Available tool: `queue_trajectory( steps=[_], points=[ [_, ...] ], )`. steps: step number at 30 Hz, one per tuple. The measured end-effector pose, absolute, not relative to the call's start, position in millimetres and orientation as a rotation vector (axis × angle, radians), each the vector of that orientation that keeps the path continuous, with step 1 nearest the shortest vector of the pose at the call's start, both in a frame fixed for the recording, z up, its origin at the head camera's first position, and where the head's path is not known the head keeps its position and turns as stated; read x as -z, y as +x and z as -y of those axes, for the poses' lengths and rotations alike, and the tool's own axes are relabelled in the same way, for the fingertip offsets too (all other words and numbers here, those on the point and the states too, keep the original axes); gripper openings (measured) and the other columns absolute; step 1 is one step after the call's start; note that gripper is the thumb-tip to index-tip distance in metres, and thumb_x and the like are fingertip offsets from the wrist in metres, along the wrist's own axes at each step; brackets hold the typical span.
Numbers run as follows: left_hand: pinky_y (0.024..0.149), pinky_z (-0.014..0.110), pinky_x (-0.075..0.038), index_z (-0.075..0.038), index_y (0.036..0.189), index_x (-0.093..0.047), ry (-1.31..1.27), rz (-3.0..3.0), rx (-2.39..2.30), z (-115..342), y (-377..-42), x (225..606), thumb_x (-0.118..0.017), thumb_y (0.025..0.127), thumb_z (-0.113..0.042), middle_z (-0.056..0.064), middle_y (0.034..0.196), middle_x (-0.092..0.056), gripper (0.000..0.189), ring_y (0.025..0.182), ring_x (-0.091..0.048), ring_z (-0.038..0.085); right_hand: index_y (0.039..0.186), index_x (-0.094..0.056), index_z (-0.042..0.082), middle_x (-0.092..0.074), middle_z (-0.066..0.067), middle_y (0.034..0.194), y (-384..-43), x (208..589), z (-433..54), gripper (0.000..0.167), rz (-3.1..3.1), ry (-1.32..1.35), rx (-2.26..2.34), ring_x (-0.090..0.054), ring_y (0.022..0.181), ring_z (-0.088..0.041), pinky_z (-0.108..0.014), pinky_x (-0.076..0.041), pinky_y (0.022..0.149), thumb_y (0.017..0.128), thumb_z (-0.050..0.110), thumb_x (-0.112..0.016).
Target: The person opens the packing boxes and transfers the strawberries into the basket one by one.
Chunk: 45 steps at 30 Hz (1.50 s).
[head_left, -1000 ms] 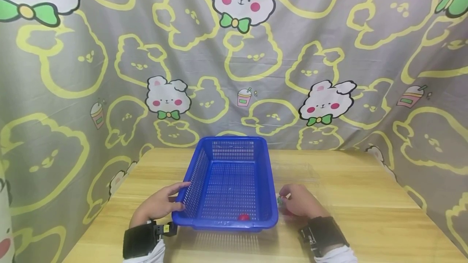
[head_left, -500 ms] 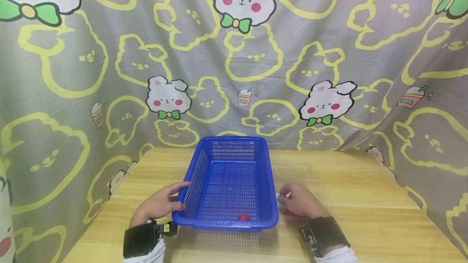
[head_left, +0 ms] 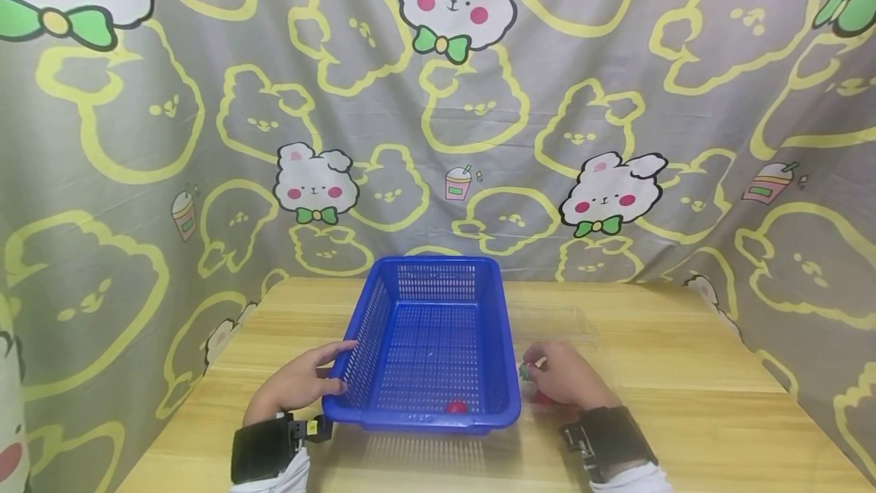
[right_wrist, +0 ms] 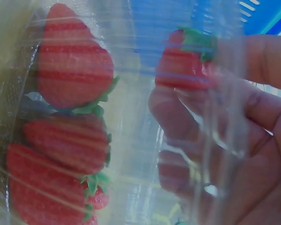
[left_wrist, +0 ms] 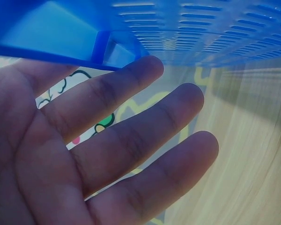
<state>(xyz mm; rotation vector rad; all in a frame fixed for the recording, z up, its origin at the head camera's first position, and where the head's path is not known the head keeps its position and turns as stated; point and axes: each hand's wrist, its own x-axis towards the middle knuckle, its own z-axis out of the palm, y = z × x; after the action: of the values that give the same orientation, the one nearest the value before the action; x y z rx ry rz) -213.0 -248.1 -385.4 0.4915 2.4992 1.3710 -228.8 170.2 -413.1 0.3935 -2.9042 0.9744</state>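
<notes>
A blue rectangular plastic basket (head_left: 507,348), long axis running forward, touches the left hand's (head_left: 299,380) spread fingers and lies just left of the right hand (head_left: 564,377), whose fingers, at a clear plastic box (head_left: 583,319), pinch a red, green-leaved strawberry (right_wrist: 182,68).

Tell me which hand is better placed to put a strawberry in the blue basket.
Probably the right hand: it holds a strawberry beside the blue basket, while the left hand is at the basket's opposite side, holding no strawberry.
</notes>
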Motion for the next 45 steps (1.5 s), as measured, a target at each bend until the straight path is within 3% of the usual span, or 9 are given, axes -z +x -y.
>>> queue_trajectory(
  steps=[12, 45],
  points=[
    [0.083, 0.056, -0.052, 0.006, 0.143, -0.037, 0.497, -2.496, -1.369, 248.3, -213.1, 384.8, -0.066, 0.084, -0.001, 0.040, 0.144, -0.030, 0.067, 0.118, -0.044, 0.061, 0.093, -0.070, 0.005, -0.068, -0.001, 0.084, -227.7, 408.2, -171.3, 0.012, 2.876, 0.410, -1.035, -0.062, 0.070, -0.011, -0.033, -0.053, 0.064, 0.082, 0.003, -0.067],
    [0.087, 0.059, -0.049, 0.006, 0.142, -0.040, 0.506, -2.542, -1.338, 247.6, -212.8, 385.4, -0.067, 0.084, -0.002, 0.037, 0.144, -0.033, 0.065, 0.123, -0.040, 0.060, 0.099, -0.070, 0.005, -0.070, -0.001, 0.092, -221.2, 392.9, -170.8, 0.016, 2.813, 0.441, -0.965, -0.066, 0.081, -0.017, -0.039, -0.055, 0.074, 0.084, 0.005, -0.064]
  ],
)
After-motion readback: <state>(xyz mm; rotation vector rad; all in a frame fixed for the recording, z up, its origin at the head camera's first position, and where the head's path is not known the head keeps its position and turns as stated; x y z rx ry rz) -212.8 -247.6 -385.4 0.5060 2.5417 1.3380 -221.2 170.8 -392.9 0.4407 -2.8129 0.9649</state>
